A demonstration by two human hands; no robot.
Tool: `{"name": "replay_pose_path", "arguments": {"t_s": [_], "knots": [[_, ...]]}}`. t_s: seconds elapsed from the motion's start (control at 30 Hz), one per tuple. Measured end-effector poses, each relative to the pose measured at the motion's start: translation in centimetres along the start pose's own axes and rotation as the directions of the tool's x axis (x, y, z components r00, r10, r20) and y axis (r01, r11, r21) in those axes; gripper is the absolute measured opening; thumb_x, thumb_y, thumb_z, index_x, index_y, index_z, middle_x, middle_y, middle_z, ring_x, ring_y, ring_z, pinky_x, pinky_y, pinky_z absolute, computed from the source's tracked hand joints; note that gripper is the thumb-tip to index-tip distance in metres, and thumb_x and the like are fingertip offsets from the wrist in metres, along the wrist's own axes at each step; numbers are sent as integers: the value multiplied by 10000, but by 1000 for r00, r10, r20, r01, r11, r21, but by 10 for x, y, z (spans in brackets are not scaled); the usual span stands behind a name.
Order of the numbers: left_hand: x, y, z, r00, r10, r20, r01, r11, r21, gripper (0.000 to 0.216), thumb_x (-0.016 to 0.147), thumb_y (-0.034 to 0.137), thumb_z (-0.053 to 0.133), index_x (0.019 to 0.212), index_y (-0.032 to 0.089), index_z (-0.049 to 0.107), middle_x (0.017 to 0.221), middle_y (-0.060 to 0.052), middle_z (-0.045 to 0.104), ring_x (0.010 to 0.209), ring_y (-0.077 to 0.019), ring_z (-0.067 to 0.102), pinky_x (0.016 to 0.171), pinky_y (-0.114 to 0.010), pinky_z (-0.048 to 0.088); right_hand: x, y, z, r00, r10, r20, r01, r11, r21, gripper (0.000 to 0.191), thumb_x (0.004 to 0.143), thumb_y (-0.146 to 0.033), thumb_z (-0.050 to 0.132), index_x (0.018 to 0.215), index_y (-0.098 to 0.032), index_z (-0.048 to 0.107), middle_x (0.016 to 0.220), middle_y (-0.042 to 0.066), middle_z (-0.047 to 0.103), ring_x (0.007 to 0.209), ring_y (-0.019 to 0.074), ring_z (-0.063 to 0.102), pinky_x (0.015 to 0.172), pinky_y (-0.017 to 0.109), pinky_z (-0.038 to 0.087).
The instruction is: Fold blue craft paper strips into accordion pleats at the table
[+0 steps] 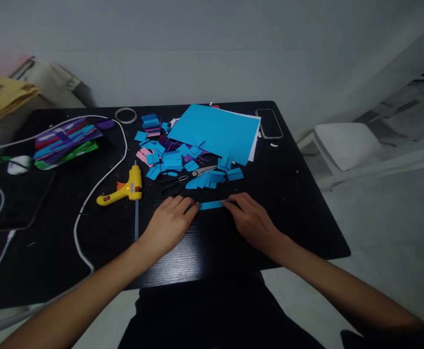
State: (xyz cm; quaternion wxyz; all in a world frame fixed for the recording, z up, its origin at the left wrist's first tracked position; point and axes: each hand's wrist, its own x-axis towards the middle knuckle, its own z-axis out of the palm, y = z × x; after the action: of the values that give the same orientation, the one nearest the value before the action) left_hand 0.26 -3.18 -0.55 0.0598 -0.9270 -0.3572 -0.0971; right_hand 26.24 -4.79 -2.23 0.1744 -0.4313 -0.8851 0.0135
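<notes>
A narrow blue paper strip [211, 205] lies flat on the black table [292, 203]. My left hand [170, 224] rests palm down with its fingertips pressed on the strip's left end. My right hand [251, 220] presses its fingertips on the strip's right end. Just beyond the strip lie black-handled scissors [183, 182] and a heap of small folded blue, pink and purple paper pieces [175, 157]. A large blue paper sheet [215, 132] lies behind the heap.
A yellow glue gun [124, 190] with a white cable [99, 182] sits left of my hands. Coloured paper strips [64, 140] lie at far left, a tape ring [125, 115] and a phone [269, 123] at the back. A white chair [346, 143] stands at right.
</notes>
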Motion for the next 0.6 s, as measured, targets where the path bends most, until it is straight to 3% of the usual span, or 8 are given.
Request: {"name": "replay_pose_path", "arguments": {"t_s": [0.4,0.6], "knots": [[0,0,3,1000,-17,17,17,1000,19,234,980,74,523,1137,110,692,949,-100,683,833,-248,605,720,-376,477,-12,1,-11,994,111,4,-111,993,-34,331,1000,-54,463,1220,-66,710,1049,161,701,962,258,643,836,405,590],[-2,1,6,1000,-23,3,23,1000,-12,391,967,32,500,1320,129,638,1017,-113,674,868,-253,602,722,-378,477,-12,-3,-9,992,121,31,-118,988,-95,400,1004,-64,459,1366,-15,623,959,157,669,895,262,613,773,403,565]]}}
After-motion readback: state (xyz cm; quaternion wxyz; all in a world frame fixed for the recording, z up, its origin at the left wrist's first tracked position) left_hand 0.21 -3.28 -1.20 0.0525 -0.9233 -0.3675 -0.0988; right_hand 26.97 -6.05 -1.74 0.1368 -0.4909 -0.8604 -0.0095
